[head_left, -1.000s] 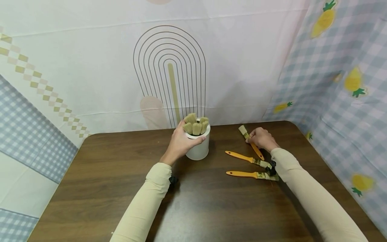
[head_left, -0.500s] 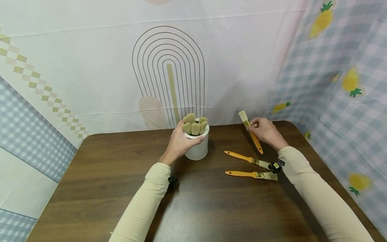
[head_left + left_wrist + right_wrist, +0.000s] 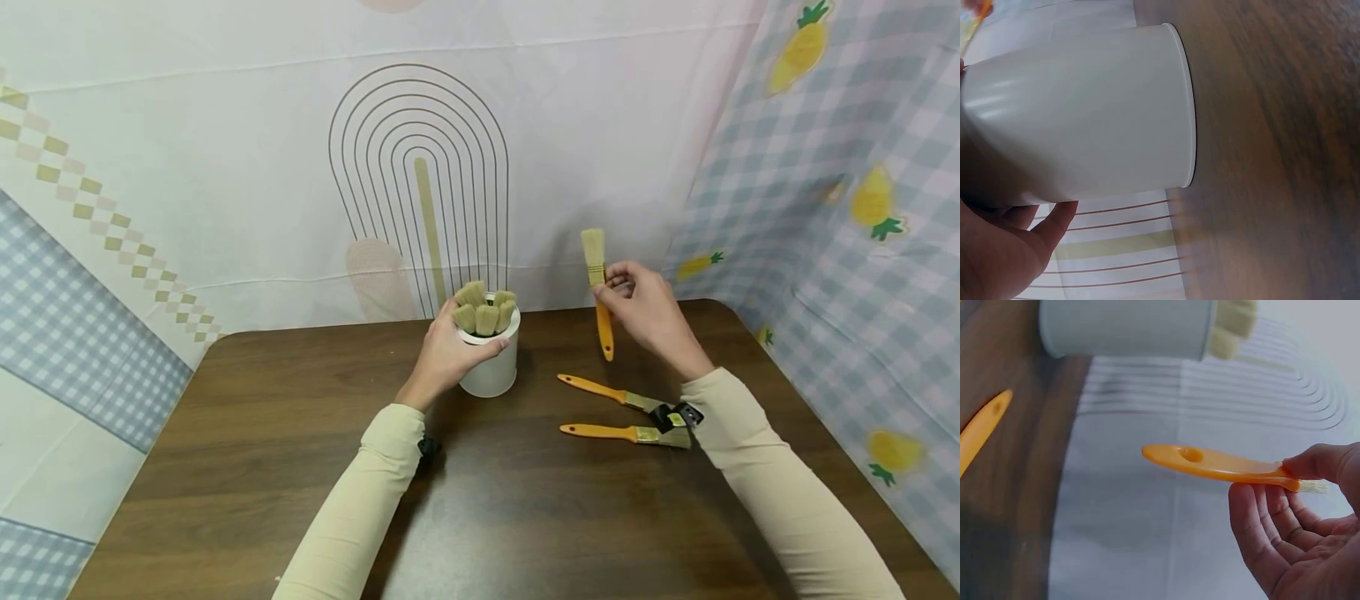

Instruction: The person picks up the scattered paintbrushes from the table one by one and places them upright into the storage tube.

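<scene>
A white cylindrical can (image 3: 489, 372) stands upright near the back of the table, with several paintbrushes (image 3: 487, 319) in it, bristles up. My left hand (image 3: 444, 357) grips the can around its rim from the left, thumb across the front. In the left wrist view the can (image 3: 1097, 112) fills the upper left, its base on the wood. To the right of the can, my right hand (image 3: 647, 310) pinches a paintbrush (image 3: 604, 329) by its orange handle near the ferrule. That brush is raised off the table, bristles up and handle end down, as the right wrist view also shows.
Two more paintbrushes, an upper one (image 3: 592, 385) and a lower one (image 3: 600, 431), lie on the brown wooden table (image 3: 525, 525) below my right hand, bristles pointing right. A patterned cloth (image 3: 600, 125) hangs right behind the table, and a checked one (image 3: 817, 217) along the right side.
My right hand has lifted the paintbrush off the table, moved it left toward the can and turned it nearly upright. The left hand and can have stayed in place.
</scene>
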`<state>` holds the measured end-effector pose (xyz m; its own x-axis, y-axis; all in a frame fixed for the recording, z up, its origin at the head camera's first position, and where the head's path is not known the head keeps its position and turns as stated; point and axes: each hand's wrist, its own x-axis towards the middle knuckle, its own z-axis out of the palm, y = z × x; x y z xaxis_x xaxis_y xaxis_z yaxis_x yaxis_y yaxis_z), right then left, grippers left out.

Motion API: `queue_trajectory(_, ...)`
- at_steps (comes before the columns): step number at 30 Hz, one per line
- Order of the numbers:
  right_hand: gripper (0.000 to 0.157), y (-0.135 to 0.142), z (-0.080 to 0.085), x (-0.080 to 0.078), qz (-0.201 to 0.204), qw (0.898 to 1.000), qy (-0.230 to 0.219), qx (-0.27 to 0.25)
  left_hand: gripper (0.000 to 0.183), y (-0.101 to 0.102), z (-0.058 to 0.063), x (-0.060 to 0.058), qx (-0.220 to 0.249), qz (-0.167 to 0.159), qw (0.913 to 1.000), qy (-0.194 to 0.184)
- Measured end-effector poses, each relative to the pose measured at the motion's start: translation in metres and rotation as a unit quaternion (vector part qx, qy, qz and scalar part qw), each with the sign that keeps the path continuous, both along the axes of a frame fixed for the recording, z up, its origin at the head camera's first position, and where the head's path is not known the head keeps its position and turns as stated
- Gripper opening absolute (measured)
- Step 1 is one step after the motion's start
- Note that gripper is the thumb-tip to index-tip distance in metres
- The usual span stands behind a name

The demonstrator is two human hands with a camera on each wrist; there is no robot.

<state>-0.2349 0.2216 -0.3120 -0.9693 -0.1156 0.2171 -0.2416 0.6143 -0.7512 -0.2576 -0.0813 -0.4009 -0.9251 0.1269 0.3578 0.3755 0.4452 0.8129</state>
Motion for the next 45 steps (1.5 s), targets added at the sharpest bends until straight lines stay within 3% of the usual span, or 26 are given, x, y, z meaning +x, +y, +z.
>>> queue_trajectory(10,0.032,-0.036,0.018,0.004,0.003,0.992,0.080,-0.101,0.085,-0.002,-0.001,0.000,0.007,-0.008,0.9999,0.005)
queue_trajectory(19,0.030,-0.066,0.025,-0.002,0.052,0.973,0.134,-0.180,0.086,-0.001,0.000,0.001,0.015,-0.012,0.9998,0.001)
queue_trajectory(23,0.030,-0.078,0.024,-0.006,0.069,0.968,0.156,-0.183,0.085,-0.001,0.001,0.002,0.019,-0.015,0.9997,0.004)
queue_trajectory(35,0.027,-0.100,-0.001,-0.024,0.086,0.969,0.127,-0.193,0.087,-0.001,-0.001,0.001,0.017,-0.016,0.9997,0.006)
queue_trajectory(45,0.023,-0.105,-0.020,-0.025,0.077,0.985,0.106,-0.115,0.088,-0.003,-0.001,0.001,0.014,-0.018,0.9997,0.002)
